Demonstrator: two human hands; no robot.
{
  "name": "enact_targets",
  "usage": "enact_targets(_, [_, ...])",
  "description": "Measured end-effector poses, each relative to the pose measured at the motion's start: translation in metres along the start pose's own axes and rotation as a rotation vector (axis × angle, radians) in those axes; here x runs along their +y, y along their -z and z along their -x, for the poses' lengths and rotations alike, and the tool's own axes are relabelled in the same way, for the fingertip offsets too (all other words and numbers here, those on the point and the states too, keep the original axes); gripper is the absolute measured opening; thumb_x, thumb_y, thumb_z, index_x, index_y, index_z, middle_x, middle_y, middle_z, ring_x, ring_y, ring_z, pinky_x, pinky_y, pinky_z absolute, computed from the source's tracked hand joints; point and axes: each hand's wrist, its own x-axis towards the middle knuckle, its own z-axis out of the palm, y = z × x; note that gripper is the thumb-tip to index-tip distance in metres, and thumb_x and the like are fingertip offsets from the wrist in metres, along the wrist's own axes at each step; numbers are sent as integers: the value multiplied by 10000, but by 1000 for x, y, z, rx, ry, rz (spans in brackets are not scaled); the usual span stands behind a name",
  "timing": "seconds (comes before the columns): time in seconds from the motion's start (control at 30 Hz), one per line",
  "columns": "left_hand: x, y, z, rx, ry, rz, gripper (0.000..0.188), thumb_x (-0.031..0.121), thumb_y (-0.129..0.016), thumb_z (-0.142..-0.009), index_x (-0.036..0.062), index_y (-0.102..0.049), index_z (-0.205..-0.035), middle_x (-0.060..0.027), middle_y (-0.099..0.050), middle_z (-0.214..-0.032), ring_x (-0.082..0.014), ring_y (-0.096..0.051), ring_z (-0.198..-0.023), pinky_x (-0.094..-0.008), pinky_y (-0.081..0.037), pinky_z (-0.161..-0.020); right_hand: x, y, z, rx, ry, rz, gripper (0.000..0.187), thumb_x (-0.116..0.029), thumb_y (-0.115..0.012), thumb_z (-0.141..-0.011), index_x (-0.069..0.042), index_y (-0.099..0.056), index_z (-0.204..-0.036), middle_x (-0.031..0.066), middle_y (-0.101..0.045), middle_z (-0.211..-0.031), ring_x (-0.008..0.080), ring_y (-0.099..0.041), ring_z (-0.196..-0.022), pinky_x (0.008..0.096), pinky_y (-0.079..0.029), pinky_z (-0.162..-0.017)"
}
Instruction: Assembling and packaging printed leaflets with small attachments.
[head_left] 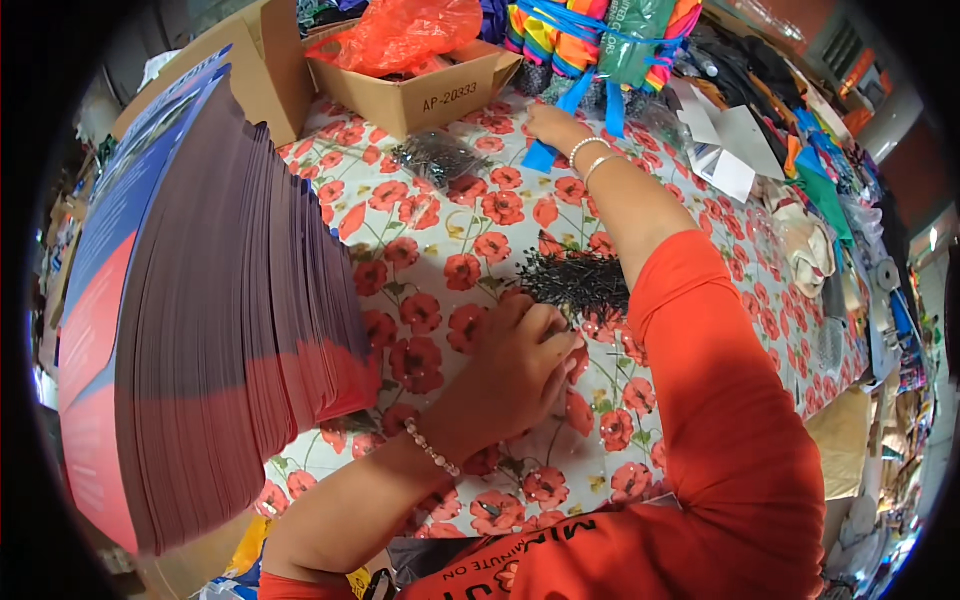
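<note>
Obs., L to R. Far L: tall stack of printed cards (pixel 240 290), red/blue/dark, leaning, edges fanned, near left forearm. Rec. keep elbow clear; a knock could poss. slide the stack.

Behind, a cardboard box (pixel 415 115) w/ red plastic bag (pixel 405 35) on top. Just in front of it, a clear packet (pixel 438 160) of small dark pieces lies flat on the floral table cover (pixel 640 480).

Ctr: left hand (pixel 515 365), fingers curled, just beside the near L edge of the black pile (pixel 575 282): thin, spiky pieces, loose, tangled, btwn the two arms. Cannot tell whether fingers grip anything; inner side hidden. Rec. (judgement) draw single pieces from pile edge w/ fingertips, not from the middle, as thin stems will prob. snag & drag others.

R of ctr: right hand (pixel 555 128), well apart from left, arm at long reach, at the blue strip (pixel 540 157) by the foot of the rainbow bundle (pixel 575 50). Grip unconfirmed: fingertips not clear in view. Rec. look at fingertips before any pull, lift wrist over pile on return; red sleeve (pixel 720 350) runs right along pile's R edge & could sweep pieces off.

Far R: white cards (pixel 735 165), loose, angled; fabric heap (pixel 800 240) beyond. Rec. keep small pieces away from both, hard to recover there.
</note>
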Motion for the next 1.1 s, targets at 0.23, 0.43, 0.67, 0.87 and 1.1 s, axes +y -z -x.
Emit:
enact_targets(0.23, [-4,0,9,10,-10,-48,194,40,-587,-768,53,-612,-960,-88,-533,-981,-263,-456,-896,-366,-400,-811,-2,58,46,-66,-88,-389,262,-300,-499,-823,-61,-597,-873,80,-603,-901,301,-484,-801,423,-391,-710])
enact_targets(0.43, [3,5,9,20,3,-66,180,47,-584,-774,61,-616,-950,-84,-530,-974,-259,-459,-890,-361,-400,-802,-90,81,72,92,-250,155,320,-283,-460,-817,-63,-609,-997,170,-562,-1185,395,-404,-1095,557,-303,-824])
enact_targets(0.67, [-2,7,9,1,49,-2,168,54,-593,-776,63,-619,-942,-83,-535,-954,-256,-469,-866,-357,-400,-790,-105,43,48,47,-252,357,374,-286,-420,-807,-93,-637,-1043,172,-589,-1158,408,-483,-1004,558,-333,-812])
enact_targets(0.87, [-3,-10,-7,44,-55,71,155,58,-611,-750,60,-617,-904,-82,-517,-907,-264,-472,-836,-363,-401,-774,-39,97,34,128,37,358,361,-366,-461,-806,-74,-669,-848,133,-650,-965,359,-510,-802,496,-326,-715])
enact_targets(1.1, [-2,13,-1,166,-11,-25,439,178,-733,-665,79,-586,-1066,-101,-529,-1012,-275,-483,-944,-369,-409,-806,-75,182,214,-143,505,-252,279,-338,-505,-888,-86,-454,-779,-21,-431,-755,125,-406,-731,267,-328,-697])
